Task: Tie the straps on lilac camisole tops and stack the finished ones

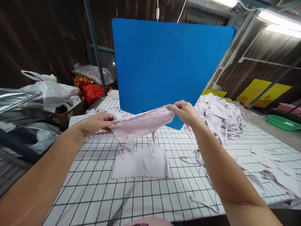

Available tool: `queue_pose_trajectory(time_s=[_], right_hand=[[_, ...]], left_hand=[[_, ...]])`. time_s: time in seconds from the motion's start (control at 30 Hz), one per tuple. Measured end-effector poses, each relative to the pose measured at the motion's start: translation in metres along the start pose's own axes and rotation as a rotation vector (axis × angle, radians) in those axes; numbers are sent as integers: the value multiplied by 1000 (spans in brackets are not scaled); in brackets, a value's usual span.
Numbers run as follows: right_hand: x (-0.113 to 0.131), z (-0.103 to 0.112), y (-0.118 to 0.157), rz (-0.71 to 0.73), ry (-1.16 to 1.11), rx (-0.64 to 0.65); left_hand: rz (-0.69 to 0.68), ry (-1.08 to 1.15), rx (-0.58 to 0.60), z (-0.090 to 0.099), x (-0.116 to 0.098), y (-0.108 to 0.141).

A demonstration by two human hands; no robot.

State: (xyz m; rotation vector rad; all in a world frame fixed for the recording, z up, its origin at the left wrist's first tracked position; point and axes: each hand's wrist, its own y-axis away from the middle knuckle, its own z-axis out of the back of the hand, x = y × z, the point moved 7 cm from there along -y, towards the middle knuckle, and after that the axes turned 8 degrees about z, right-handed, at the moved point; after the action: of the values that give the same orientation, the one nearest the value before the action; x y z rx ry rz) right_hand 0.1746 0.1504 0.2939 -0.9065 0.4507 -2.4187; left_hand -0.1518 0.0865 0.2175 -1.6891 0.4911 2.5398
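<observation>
A pale pink piece of fabric (145, 122) is stretched in the air above the table, its upper edge running between my hands. My left hand (98, 122) pinches its left end. The right end is gripped between the thumb and fingers of my right hand (182, 111), a little higher. Thin straps hang from the fabric's lower edge. Right below, a pale top (142, 164) with small straps and a wavy hem lies flat on the grid-patterned table (94, 188). Whether the straps join the two pieces I cannot tell.
A large blue board (169, 66) stands upright behind my hands. To its right rises a heap of pale fabric pieces (218, 116). Loose strips (202, 202) lie near the right front. Plastic bags (51, 91) and a cardboard box (63, 114) sit at the left.
</observation>
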Motion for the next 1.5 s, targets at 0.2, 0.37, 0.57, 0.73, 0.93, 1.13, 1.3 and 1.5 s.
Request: queue_pose_trajectory(time_s=[0.2, 0.37, 0.57, 0.73, 0.93, 1.13, 1.3, 1.5], right_hand=[[-26, -34, 53, -178, -104, 328], [-71, -101, 108, -357, -78, 603], [-73, -133, 119, -131, -152, 690], [-74, -168, 137, -18, -137, 980], [-86, -174, 145, 7, -110, 989], [-70, -177, 145, 166, -190, 980], [-74, -182, 140, 124, -126, 884], [-68, -151, 155, 236, -8, 650]], left_hand=[[67, 15, 195, -25, 43, -6], [187, -352, 79, -52, 108, -29], [-72, -577, 131, -103, 109, -31], [-69, -688, 203, -123, 120, -39], [-46, -662, 291, -128, 118, -42], [140, -387, 462, -106, 113, -29], [198, -405, 323, -71, 128, -31], [49, -552, -203, -51, 146, 0]])
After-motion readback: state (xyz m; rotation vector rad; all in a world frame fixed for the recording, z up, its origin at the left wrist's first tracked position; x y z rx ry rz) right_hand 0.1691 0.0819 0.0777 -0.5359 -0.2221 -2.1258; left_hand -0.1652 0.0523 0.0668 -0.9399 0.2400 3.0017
